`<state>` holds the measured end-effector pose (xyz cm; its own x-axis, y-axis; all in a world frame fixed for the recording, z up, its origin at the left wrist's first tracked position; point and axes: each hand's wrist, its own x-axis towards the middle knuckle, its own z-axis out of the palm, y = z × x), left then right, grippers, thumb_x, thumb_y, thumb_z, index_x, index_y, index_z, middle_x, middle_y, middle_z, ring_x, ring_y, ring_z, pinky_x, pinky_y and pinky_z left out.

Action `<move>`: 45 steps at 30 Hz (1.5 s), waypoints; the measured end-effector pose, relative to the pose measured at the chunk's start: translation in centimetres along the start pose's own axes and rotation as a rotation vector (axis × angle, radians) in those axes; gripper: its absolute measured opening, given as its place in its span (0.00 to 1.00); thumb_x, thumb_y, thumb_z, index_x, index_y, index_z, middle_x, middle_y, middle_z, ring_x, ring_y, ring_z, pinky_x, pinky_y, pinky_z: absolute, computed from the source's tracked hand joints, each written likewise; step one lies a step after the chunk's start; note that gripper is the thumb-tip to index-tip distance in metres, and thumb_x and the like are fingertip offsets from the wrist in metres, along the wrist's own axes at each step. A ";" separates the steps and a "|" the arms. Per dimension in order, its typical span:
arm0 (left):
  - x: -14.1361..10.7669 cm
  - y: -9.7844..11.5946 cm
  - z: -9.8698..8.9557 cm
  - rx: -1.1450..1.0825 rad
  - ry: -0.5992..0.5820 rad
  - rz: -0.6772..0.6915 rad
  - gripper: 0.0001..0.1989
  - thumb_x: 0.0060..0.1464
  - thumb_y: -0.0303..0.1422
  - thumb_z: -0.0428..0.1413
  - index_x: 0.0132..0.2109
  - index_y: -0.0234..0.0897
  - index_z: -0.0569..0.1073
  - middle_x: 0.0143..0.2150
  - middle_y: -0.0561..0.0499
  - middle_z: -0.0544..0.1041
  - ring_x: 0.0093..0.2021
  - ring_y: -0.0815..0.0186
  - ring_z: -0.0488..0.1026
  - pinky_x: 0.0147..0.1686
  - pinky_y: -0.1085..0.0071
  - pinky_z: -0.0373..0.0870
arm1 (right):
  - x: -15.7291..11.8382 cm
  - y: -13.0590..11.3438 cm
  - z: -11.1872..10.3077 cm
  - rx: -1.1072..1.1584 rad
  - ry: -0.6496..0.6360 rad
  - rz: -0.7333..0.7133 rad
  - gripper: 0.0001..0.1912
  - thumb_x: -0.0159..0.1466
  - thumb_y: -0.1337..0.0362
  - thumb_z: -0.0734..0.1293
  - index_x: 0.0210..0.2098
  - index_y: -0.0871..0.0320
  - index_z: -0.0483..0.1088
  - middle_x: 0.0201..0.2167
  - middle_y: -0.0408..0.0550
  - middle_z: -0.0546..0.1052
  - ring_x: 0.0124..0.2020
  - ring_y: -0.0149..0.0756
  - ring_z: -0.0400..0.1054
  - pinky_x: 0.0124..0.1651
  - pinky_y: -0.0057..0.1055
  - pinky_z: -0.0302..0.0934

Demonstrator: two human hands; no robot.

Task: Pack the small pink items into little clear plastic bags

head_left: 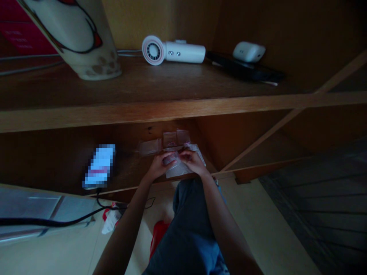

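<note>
No words, numbers or brands could be read: the faint lettering on the red box (21, 38) was too dim and small, and the phone's screen (100, 166) was pixelated beyond reading.

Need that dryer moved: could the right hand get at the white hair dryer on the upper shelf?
Probably not directly. The right hand is down at the lower shelf, on clear plastic bags, and the upper shelf's wooden front edge lies between it and the hair dryer.

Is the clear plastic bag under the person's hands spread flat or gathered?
Partly gathered: the clear plastic bag bunches between the left hand and right hand, while its lower part lies flatter on the wooden shelf.
</note>
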<state>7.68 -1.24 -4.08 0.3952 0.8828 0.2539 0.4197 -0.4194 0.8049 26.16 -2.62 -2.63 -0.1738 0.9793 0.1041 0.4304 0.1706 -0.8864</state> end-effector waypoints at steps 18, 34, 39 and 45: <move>0.0 0.4 -0.2 -0.008 -0.012 -0.014 0.19 0.49 0.39 0.56 0.47 0.36 0.72 0.44 0.46 0.77 0.42 0.62 0.74 0.44 0.65 0.70 | -0.1 0.4 -1.0 -0.413 0.276 0.240 0.09 0.58 0.60 0.62 0.35 0.51 0.73 0.32 0.40 0.78 0.34 0.31 0.71 0.39 0.25 0.60; 0.0 0.3 -0.1 0.000 -0.014 -0.006 0.19 0.49 0.39 0.56 0.48 0.36 0.72 0.42 0.46 0.78 0.39 0.63 0.75 0.42 0.65 0.71 | -0.3 0.1 -0.8 -0.599 0.215 0.297 0.08 0.58 0.57 0.63 0.35 0.47 0.73 0.33 0.39 0.78 0.38 0.34 0.71 0.44 0.30 0.57; 0.0 0.3 -0.1 0.013 -0.014 -0.006 0.20 0.49 0.39 0.56 0.48 0.35 0.72 0.41 0.46 0.78 0.39 0.63 0.75 0.42 0.66 0.71 | -0.3 0.1 -0.9 -0.646 0.219 0.325 0.09 0.59 0.58 0.62 0.35 0.48 0.74 0.33 0.41 0.78 0.36 0.34 0.72 0.42 0.30 0.58; 0.0 0.4 -0.2 0.015 -0.019 -0.002 0.20 0.49 0.39 0.56 0.48 0.36 0.71 0.42 0.47 0.77 0.40 0.63 0.74 0.43 0.67 0.70 | -0.3 0.1 -0.9 -0.679 0.218 0.338 0.10 0.59 0.57 0.62 0.35 0.48 0.74 0.33 0.43 0.78 0.35 0.35 0.72 0.43 0.31 0.58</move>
<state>7.70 -1.39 -3.66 0.4098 0.8794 0.2423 0.4325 -0.4211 0.7972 27.05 -2.80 -2.32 0.2103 0.9773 0.0260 0.8880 -0.1799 -0.4233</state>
